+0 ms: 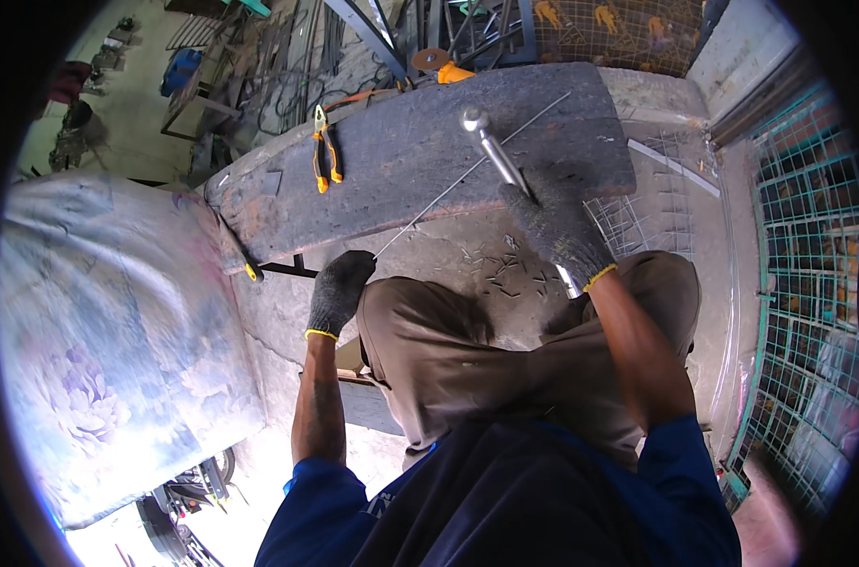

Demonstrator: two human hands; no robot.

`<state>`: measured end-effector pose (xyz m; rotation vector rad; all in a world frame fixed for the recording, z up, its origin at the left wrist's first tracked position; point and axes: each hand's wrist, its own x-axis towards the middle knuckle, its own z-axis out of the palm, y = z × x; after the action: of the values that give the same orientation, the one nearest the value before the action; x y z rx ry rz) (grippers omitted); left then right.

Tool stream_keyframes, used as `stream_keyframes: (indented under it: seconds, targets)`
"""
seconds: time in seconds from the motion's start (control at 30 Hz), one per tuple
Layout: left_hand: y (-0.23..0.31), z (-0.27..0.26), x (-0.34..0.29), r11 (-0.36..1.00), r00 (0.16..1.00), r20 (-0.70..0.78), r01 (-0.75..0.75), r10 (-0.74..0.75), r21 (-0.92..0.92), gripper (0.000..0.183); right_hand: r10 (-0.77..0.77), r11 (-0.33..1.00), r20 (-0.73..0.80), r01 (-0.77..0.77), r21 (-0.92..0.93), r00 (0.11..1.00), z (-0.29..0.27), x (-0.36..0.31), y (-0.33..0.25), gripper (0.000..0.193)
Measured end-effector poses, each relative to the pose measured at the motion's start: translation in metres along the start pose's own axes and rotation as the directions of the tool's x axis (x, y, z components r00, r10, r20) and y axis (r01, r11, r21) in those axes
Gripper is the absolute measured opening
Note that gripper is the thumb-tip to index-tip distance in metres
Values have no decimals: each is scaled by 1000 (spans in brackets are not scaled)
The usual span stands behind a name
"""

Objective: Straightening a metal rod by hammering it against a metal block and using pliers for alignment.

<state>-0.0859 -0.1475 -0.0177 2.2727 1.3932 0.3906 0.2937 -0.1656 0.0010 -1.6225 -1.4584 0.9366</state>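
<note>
My left hand [342, 291], in a dark grey knit glove with a yellow cuff, is closed around the near end of a thin metal rod [431, 205]. From there the rod slants up and right across a dark, worn wooden plank bench [401, 156]. My gloved right hand [560, 222] grips a silver metal hammer [498, 156] with a rounded head, its handle end showing below the palm. The hammer head appears above the bench, close to the rod; the exact gap cannot be judged. Pliers [325, 151] with orange and black handles lie on the bench left of the rod.
A yellow-ended tool [250, 269] rests at the bench's left end. Short metal pieces [510, 269] litter the floor before my knees. An angle grinder [448, 68] and metal bars lie beyond the bench. Floral cloth [117, 369] hangs left; a green wire grille [807, 283] stands right.
</note>
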Motion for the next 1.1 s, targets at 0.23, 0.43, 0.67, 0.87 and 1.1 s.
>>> stream_keyframes:
  seconds: [0.23,0.43,0.67,0.87,1.1]
  targets:
    - [1,3,7,999,1000,0,-20,20,26,18,-118,992,-35,120,46,992,2,-6,-12,28]
    - [1,7,13,999,1000,7,10,-10,-33,20,-82,995,-26,80,-67,996,19,-5,-4,30]
    - [28,15,27,979,985,-23,167,-171,-121,24,-35,999,39,35,11,999,8,-5,-6,26]
    - [33,17,32,985,986,-12,167,-167,-45,28,-139,990,58,138,14,989,26,-16,-11,29]
    - [32,26,35,986,988,-76,126,-135,-109,25,39,997,149,-47,55,988,30,-26,-22,31]
